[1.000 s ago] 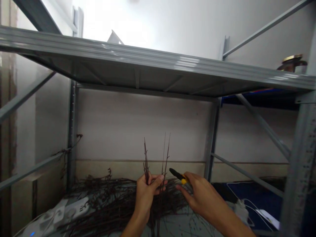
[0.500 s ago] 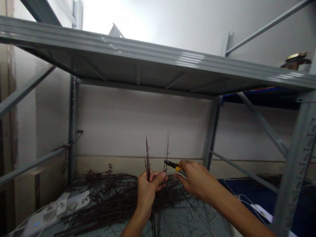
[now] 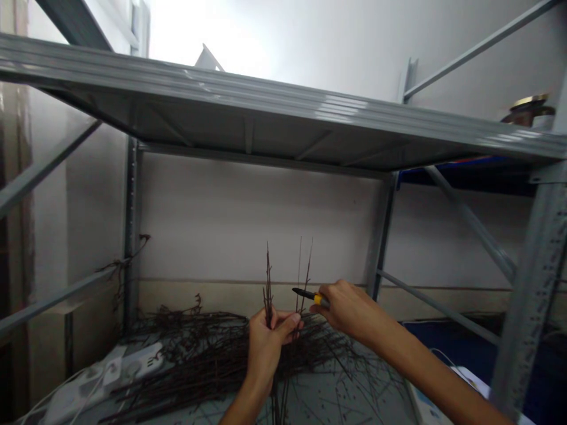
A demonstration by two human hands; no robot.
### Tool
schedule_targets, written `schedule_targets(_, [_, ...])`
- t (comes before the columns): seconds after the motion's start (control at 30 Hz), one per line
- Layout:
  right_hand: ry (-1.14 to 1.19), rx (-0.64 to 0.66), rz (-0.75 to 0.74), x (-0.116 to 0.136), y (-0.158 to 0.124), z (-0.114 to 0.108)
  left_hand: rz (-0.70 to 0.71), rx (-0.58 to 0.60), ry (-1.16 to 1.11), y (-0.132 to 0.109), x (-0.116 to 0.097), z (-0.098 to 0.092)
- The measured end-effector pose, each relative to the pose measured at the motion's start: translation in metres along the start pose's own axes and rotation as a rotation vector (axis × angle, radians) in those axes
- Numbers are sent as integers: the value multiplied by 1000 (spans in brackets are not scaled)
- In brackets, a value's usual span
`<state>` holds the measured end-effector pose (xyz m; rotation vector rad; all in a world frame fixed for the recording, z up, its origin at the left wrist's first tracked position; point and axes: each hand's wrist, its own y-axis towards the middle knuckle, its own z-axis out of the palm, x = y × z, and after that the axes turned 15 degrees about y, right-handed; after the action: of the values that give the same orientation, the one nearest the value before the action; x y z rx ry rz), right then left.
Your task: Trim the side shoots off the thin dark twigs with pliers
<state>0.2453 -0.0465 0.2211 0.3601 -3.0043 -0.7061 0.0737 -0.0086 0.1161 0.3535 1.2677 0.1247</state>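
My left hand (image 3: 267,341) is closed around a small bunch of thin dark twigs (image 3: 283,277) held upright, their tips rising above my fist. My right hand (image 3: 345,307) grips a small pair of cutters with a yellow handle (image 3: 308,294). The black jaws point left and reach the twig stems just above my left thumb. Whether the jaws are closed on a stem I cannot tell.
A heap of dark twigs (image 3: 199,360) lies on the grey shelf board (image 3: 336,401), with short cut bits scattered about. A white power strip (image 3: 110,372) sits at the left. A metal shelf (image 3: 266,112) spans overhead; rack uprights (image 3: 527,295) stand right and left.
My right hand has risen and moved left, bringing the cutter jaws from beside the twigs up against their stems. My left hand has kept the bunch upright, nearly still.
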Motion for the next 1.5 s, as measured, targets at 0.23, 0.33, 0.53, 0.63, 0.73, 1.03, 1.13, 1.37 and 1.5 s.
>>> schedule_targets(0.23, [76,-15,-36,0,4,-4,-29,-57,-28,4,5,-3])
schedule_targets(0.33, [64,-77,-27,-11,7,-11,-42,-64,-71,8,6,-5])
schedule_targets(0.53, [105,-93,-1,-29,16,-32,-35,-177,-66,12,13,-2])
schedule_targets(0.63, [101,-98,-7,-28,20,-37,-37,-173,-64,12,15,-1])
schedule_targets(0.73, [87,-98,-7,-23,23,-38,-35,-165,-63,12,15,0])
schedule_targets(1.03, [84,-114,-27,-15,32,-46,-41,-169,-82,14,18,-2])
schedule_targets(1.13, [50,-135,-35,-15,34,-47,-46,-164,-75,14,18,-3])
schedule_targets(1.37, [110,-136,-55,-5,38,-51,-26,-125,-55,9,12,-6])
schedule_targets(1.5, [348,-168,-9,4,20,-33,-26,-107,-150,6,0,-14])
